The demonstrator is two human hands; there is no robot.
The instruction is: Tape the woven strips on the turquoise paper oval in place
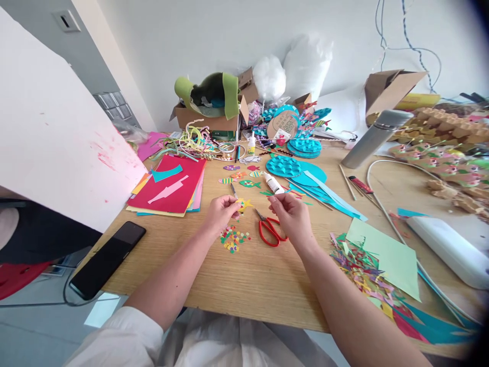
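My left hand pinches a small yellow paper fish between thumb and fingers, above the middle of the table. My right hand is closed in a pinch to the right of it; whatever its fingertips hold is too small to make out. Red-handled scissors lie between the hands. Just beyond my right hand is a white glue bottle, lying tilted. Colourful paper dots are scattered below my left hand. Several decorated paper fish lie behind the hands, near a pen-like tool.
Coloured paper sheets are stacked at left, with a black phone nearer the edge. Paper scraps and a green sheet lie at right. A grey flask stands behind them. Blue discs and a cardboard box are farther back.
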